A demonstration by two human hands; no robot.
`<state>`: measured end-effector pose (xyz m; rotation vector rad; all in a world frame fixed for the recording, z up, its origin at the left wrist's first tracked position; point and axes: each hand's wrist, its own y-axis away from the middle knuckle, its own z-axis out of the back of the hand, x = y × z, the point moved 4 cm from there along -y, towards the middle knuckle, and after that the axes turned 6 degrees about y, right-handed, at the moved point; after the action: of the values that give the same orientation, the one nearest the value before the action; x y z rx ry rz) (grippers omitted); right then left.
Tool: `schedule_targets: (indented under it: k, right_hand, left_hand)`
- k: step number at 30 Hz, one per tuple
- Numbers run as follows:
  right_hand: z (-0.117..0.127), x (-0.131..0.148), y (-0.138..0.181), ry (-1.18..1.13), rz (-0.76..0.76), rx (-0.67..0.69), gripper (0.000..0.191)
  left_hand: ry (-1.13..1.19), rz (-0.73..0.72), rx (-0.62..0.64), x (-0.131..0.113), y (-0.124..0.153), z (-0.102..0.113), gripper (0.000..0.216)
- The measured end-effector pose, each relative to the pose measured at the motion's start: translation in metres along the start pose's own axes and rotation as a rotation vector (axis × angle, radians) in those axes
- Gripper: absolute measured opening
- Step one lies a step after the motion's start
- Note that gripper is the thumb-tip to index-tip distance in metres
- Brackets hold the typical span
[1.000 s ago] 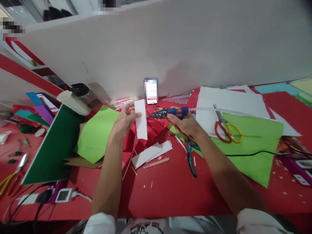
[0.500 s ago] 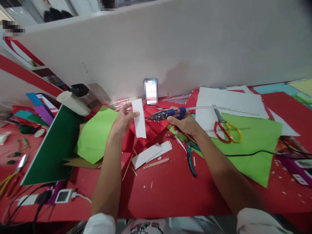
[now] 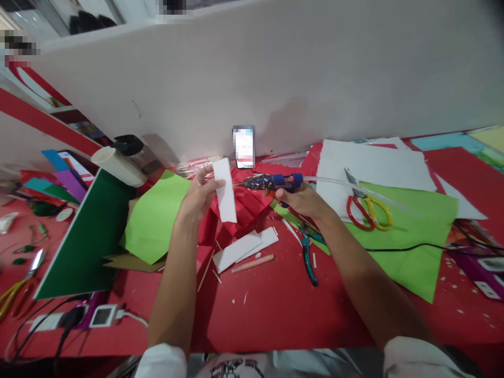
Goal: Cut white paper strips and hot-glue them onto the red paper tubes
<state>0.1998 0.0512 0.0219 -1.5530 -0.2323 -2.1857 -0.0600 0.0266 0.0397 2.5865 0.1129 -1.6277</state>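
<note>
Upright in my left hand (image 3: 202, 194) is a narrow white foam board strip (image 3: 226, 197), pinched near its upper part by thumb and fingers. My right hand (image 3: 303, 198) grips a blue glue gun (image 3: 271, 182) speckled with dried bits, a long clear glue stick (image 3: 354, 185) trailing from its back. The gun's nozzle points left at the strip's right edge; whether they touch I cannot tell. Below lie two more white strips (image 3: 238, 252), partly overlapping, and a pink pencil-like stick (image 3: 253, 263). Red paper (image 3: 255, 202) spreads behind the held strip.
Teal-handled pliers (image 3: 309, 260) and red-and-yellow scissors (image 3: 368, 210) lie to the right, by green sheets (image 3: 417, 262) and white sheets (image 3: 378, 165). A phone (image 3: 244, 148) leans against the partition. At left stand a dark green board (image 3: 86, 241) and a power strip (image 3: 92, 310).
My right hand has tilted the glue gun, raising its nozzle a little along the strip's edge and dropping the glue stick's far end. My left hand and the strip stay nearly still.
</note>
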Motion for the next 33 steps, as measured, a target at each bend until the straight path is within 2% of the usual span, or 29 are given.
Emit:
schedule_targets:
  k: [3, 6, 12, 20, 28, 33]
  right_hand:
    - [0.0, 0.003, 0.0, 0.066, 0.03, -0.054, 0.067]
    - [0.001, 0.003, 0.002, 0.134, -0.011, -0.15, 0.072]
    - [0.001, 0.005, 0.006, 0.16, -0.078, -0.209, 0.061]
    - [-0.001, -0.002, 0.008, 0.134, -0.063, -0.21, 0.045]
    - [0.001, 0.011, 0.008, 0.227, -0.065, -0.092, 0.052]
    - [-0.002, 0.017, 0.009, 0.058, 0.007, -0.039, 0.049]
  left_hand:
    - [-0.003, 0.001, -0.002, 0.001, 0.0, 0.0, 0.056]
    - [0.002, 0.006, 0.005, 0.001, -0.001, 0.0, 0.054]
    - [0.004, 0.004, 0.025, 0.0, -0.001, -0.002, 0.052]
    - [-0.022, -0.006, 0.039, 0.001, -0.001, -0.001, 0.051]
    - [0.022, -0.013, 0.008, -0.001, 0.0, 0.0, 0.051]
    - [0.005, -0.025, 0.005, 0.0, -0.001, 0.003, 0.051]
